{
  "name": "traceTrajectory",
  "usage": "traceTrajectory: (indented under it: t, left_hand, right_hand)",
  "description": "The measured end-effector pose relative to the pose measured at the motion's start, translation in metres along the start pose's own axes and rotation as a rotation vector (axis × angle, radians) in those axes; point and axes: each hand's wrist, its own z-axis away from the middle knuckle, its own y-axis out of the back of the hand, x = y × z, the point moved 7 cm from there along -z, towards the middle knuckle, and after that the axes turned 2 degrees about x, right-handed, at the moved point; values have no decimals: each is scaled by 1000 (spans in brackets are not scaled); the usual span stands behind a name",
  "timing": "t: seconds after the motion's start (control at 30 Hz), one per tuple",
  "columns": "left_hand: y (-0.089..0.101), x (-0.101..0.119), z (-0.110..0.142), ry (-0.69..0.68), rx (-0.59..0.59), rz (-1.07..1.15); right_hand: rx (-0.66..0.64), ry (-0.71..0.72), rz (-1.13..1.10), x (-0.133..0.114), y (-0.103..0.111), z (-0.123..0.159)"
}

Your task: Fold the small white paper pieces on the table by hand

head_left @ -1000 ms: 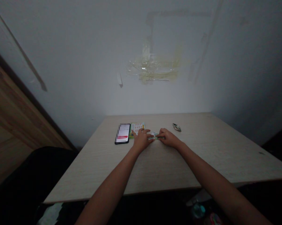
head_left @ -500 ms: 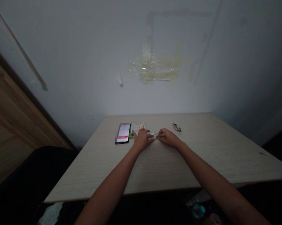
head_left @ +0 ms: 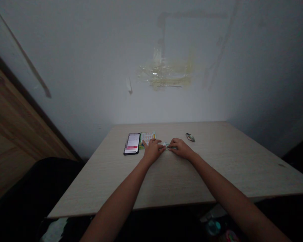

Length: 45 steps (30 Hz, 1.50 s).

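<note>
Between my two hands lies a small, light printed paper piece (head_left: 166,144) with green on it, partly covered by fingers. My left hand (head_left: 152,152) rests on the table with its outer fingers spread, while its thumb and forefinger grip the left edge of the piece. On the other side, my right hand (head_left: 181,148) has its fingers curled and pinches the right part. A green-and-white printed booklet or card (head_left: 147,136) sits just behind my left hand, which overlaps its lower corner.
A phone (head_left: 132,143) with a lit, partly blurred screen lies left of the booklet. Farther right is a small crumpled or folded piece (head_left: 190,137). The pale wooden table (head_left: 171,181) meets a wall (head_left: 91,67) with old tape (head_left: 166,74).
My right hand's fingertips have shifted slightly left along the paper piece, nearer to my left thumb. My left hand stays nearly in place.
</note>
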Motion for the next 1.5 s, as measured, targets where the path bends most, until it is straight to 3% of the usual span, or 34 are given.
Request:
traceTrajectory:
  t: [0.27,0.63,1.0,1.27,1.5]
  left_hand:
    - [6,3,0,-22,48,7]
    - [8,3,0,-19,27,41]
    - [8,-1,-5,79,71,88]
    - [6,-3,-8,162,56,72]
    - [5,-2,-11,180,59,61]
  right_hand:
    - [2,-58,47,2,-2,-1]
    - [13,-167,50,7,-4,-1]
    - [22,-218,65,15,-6,0]
    - [34,-408,56,26,-11,0]
    - [47,-473,80,26,-14,-1]
